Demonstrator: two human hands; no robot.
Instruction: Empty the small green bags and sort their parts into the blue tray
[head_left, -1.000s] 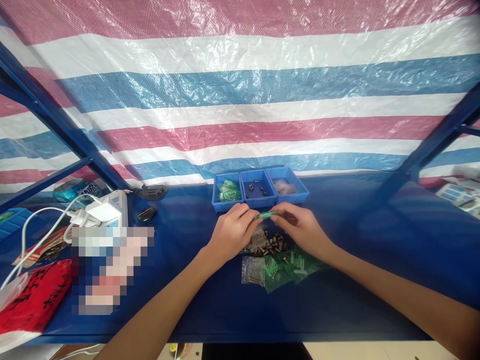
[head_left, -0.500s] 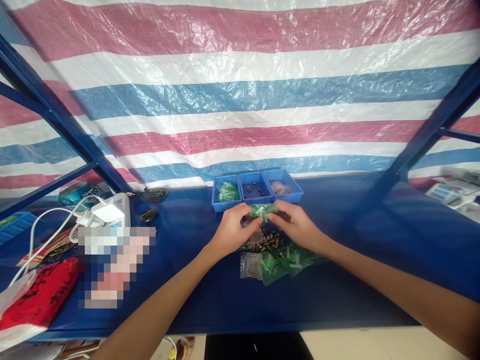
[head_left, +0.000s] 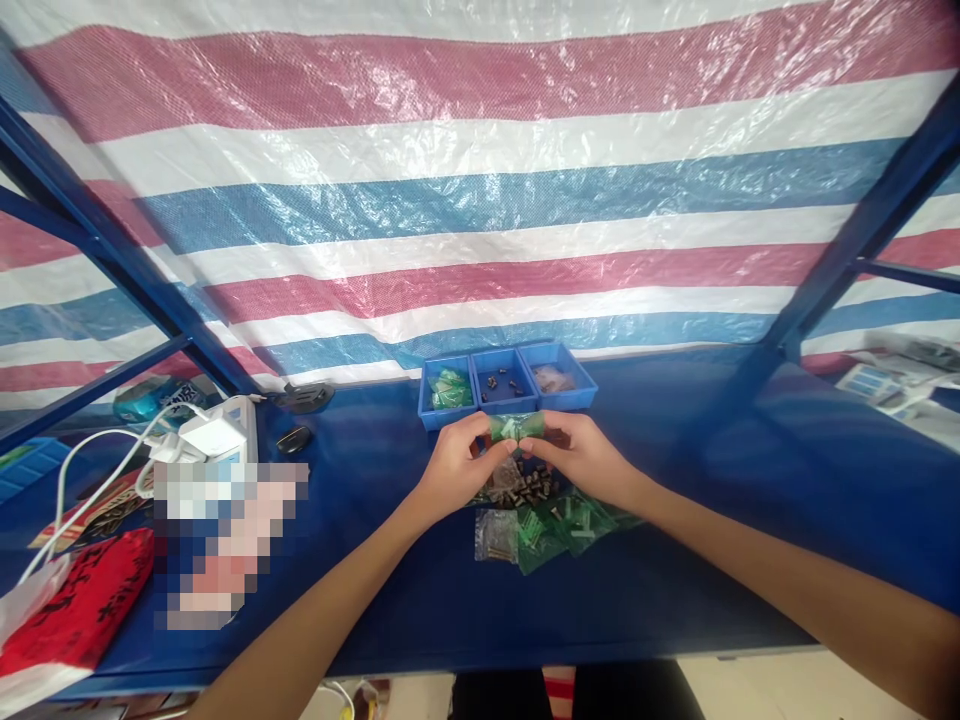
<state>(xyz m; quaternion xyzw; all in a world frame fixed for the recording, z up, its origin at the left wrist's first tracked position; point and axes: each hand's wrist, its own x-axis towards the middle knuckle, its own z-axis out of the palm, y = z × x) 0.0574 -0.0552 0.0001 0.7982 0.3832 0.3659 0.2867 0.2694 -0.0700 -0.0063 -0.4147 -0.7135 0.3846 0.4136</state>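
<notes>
Trays (head_left: 529, 404) — green packets (head_left: 450, 388), metal pieces (head_left: 493, 382)

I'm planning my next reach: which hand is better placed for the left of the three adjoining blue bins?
Probably your left hand: it is nearer that left bin; your right hand is farther across. Both hold the green packet.

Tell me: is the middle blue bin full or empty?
The middle blue bin is partly filled: a few small parts lie scattered on its floor.

Green packet (head_left: 514, 427) between left grip (head_left: 454, 460) and right grip (head_left: 589, 452), near blue bins (head_left: 507, 404).
</notes>
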